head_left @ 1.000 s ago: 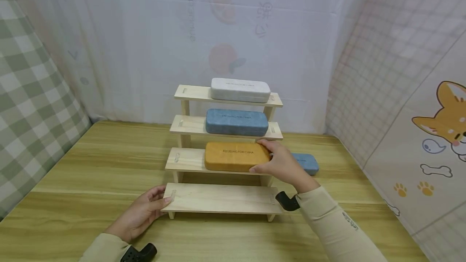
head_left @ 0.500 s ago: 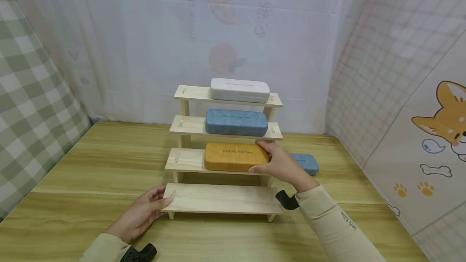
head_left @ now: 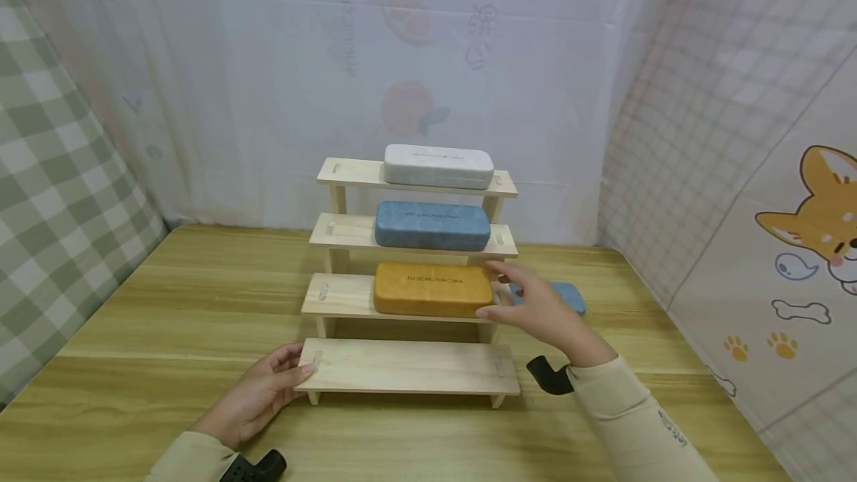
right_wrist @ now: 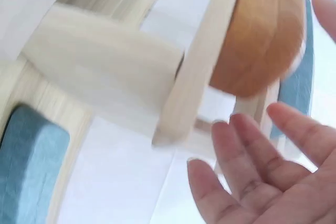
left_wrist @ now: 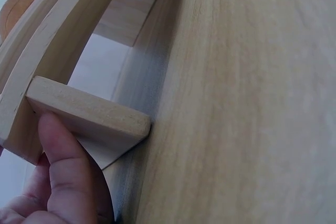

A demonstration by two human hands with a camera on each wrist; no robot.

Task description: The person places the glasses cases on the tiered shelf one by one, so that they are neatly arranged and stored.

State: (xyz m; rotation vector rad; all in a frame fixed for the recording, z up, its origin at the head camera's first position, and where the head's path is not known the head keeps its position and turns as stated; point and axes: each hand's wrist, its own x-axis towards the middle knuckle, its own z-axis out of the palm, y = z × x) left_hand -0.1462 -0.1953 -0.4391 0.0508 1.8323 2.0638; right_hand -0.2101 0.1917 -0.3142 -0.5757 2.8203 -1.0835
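A stepped wooden display stand [head_left: 408,367] with several shelves stands on the table. On its second shelf from the bottom lies an orange-yellow glasses case [head_left: 431,290], lettered on top. My right hand [head_left: 545,315] is just off the case's right end, fingers spread; in the right wrist view a gap shows between the fingertips [right_wrist: 197,169] and the orange case [right_wrist: 257,40]. My left hand [head_left: 257,393] pinches the left end of the lowest shelf, thumb on top. The left wrist view shows a finger against the shelf's leg [left_wrist: 89,111].
A blue glasses case [head_left: 431,226] sits on the third shelf and a white one [head_left: 438,166] on the top shelf. Another blue case [head_left: 569,296] lies on the table behind my right hand. Cloth curtains [head_left: 268,95] enclose the table at the back and sides.
My right hand has let go of the orange-yellow case and drawn back a little to the right. The case stays on its shelf. The left hand keeps its hold on the stand.
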